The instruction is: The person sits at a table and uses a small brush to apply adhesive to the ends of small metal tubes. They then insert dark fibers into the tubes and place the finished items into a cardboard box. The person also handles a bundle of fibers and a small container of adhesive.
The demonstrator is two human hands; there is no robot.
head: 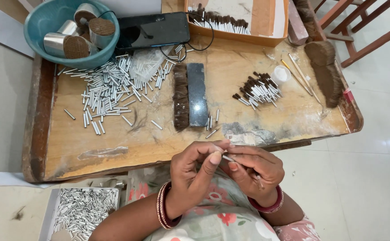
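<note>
Small metal tube (pixel 227 158) pinched between the fingertips of both hands, held just off the near edge of the counter (pixel 114 154), above the lap. Left hand (pixel 194 172) curled, thumb and forefinger closed on the tube's left end; right hand (pixel 253 169) closed on its right end, fingers folded beneath. Red bangles on both wrists.

On the counter just beyond the hands, a dark flat slab (pixel 197 93) lying near the middle, with a strip of brown bristle (pixel 180 96) touching its left side. A few loose tubes near the slab's near end. Left of that, a wide scatter of metal tubes (pixel 108 89) reaching towards the far left corner, where a teal bowl (pixel 41 22) holds metal cans. Black phone (pixel 152 29) beside the bowl at the far edge. Right of the slab, a heap of finished brush tips (pixel 258 89), and a clump of brown fibre (pixel 326 71) at the right edge. Orange tray (pixel 266 20) with more brush tips at the far edge. Box of tubes (pixel 83 209) on the floor, below the near left corner.
</note>
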